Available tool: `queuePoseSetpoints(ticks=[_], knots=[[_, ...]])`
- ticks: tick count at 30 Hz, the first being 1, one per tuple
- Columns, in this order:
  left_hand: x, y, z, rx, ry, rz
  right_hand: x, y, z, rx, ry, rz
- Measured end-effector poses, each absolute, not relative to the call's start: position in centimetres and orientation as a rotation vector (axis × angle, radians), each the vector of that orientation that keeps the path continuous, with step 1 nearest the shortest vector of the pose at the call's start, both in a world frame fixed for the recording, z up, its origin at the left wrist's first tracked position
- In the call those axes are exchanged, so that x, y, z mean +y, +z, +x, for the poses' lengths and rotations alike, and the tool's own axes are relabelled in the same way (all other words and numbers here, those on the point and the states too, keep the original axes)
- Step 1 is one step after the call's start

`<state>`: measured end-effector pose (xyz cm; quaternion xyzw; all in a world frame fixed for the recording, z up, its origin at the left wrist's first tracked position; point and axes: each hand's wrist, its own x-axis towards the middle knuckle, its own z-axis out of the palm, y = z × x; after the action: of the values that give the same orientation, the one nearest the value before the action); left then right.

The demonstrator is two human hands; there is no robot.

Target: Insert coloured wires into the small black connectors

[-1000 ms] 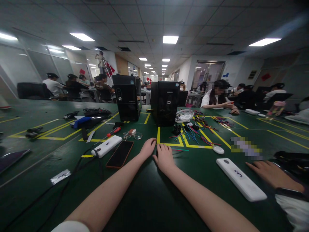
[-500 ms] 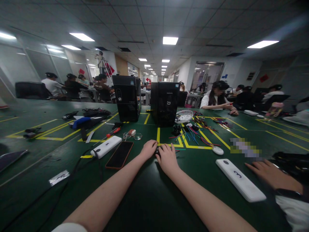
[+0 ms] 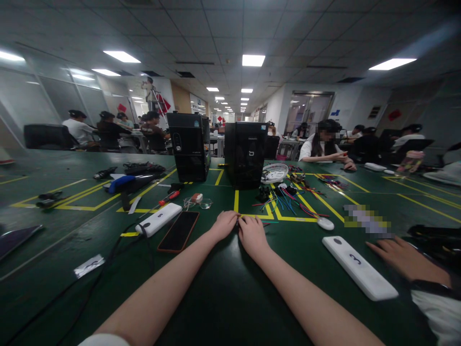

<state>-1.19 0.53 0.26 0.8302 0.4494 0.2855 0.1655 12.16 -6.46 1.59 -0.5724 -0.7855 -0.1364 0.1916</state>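
Note:
Both hands meet at the middle of the table, before the taped yellow lines. My left hand (image 3: 225,225) is closed, its fingertips bent around a small black part, mostly hidden, between the hands. My right hand (image 3: 253,236) is closed on the same part from the other side, thumb and fingers curled. Thin red and teal wires (image 3: 271,223) poke out past the right fingers, and seem to belong to it. Beyond the hands lies a bundle of coloured wires with black connectors (image 3: 283,196). Left of my left hand rests a phone (image 3: 179,231), screen dark.
Two black computer towers (image 3: 188,149) stand ahead. A white basket (image 3: 275,173), glasses (image 3: 206,203), a red screwdriver (image 3: 169,197), and white power banks (image 3: 358,266) lie around. At right, a co-worker's hand (image 3: 406,259) rests on the table; another person (image 3: 320,144) sits across.
My hands have drawn slightly closer together, and the fingers of my right hand have curled in more. The black part between them is less visible now.

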Motion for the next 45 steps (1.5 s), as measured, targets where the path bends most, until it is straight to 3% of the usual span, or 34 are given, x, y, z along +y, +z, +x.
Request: queuePoseSetpoints(ticks=[13, 19, 27, 45], knots=[[-0.5, 1.1, -1.0, 1.250, 0.708, 2.319, -6.4, 1.7, 11.5, -2.226, -0.455, -1.627], [-0.4, 0.8, -0.9, 1.243, 0.730, 2.330, -6.2, 1.6, 12.6, -2.158, -0.323, -1.571], [0.2, 1.7, -2.1, 0.938, 0.792, 2.047, -5.5, 2.1, 13.8, -2.138, -0.354, -1.595], [0.4, 0.5, -1.8, 0.984, 0.800, 2.344, -5.2, 1.6, 13.9, -2.163, -0.282, -1.450]])
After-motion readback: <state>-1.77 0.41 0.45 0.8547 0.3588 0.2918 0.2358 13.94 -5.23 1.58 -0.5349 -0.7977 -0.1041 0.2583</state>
